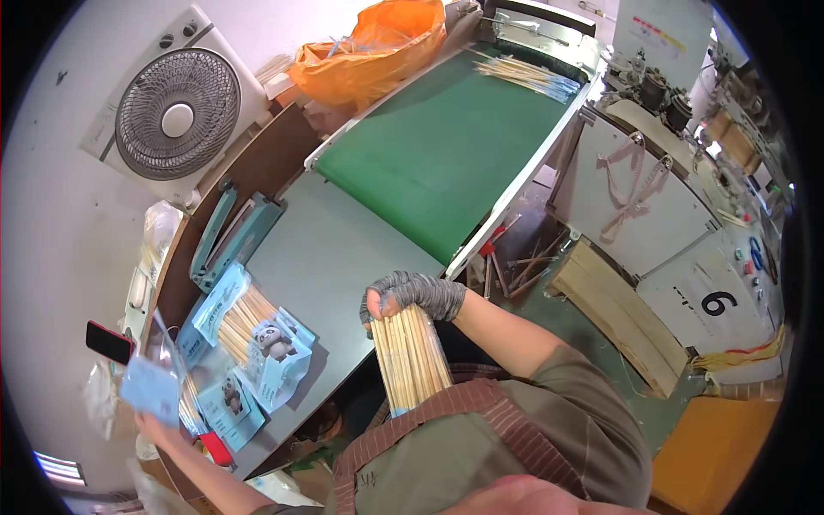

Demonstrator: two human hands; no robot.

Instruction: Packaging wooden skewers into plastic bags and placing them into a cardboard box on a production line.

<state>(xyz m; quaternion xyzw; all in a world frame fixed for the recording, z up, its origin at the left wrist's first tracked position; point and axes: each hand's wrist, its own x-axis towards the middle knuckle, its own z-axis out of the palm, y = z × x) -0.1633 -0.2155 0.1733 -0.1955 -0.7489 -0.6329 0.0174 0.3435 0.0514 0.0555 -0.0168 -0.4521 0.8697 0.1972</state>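
Observation:
My right hand (415, 296), in a grey striped fingerless glove, closes round the top of a bundle of pale wooden chopsticks (410, 356) in clear film. The bundle hangs upright in front of my apron, its lower end blue. At the far left, my left hand (153, 427) grips a light blue plastic bag (151, 390), smeared by motion; its fingers are partly hidden. Close by on the grey table (330, 245) lies a blue panda-printed bag (279, 348) filled with chopsticks. Beside it, flatter blue panda bags (230, 402) overlap at the table's near left corner.
A green conveyor belt (429, 146) carries loose wrapped chopsticks (528, 75) at its far end. A teal bag sealer (236, 236) stands on the table's left. Beyond are an orange sack (373, 51) and a fan (178, 116). A wooden board (620, 316) lies right.

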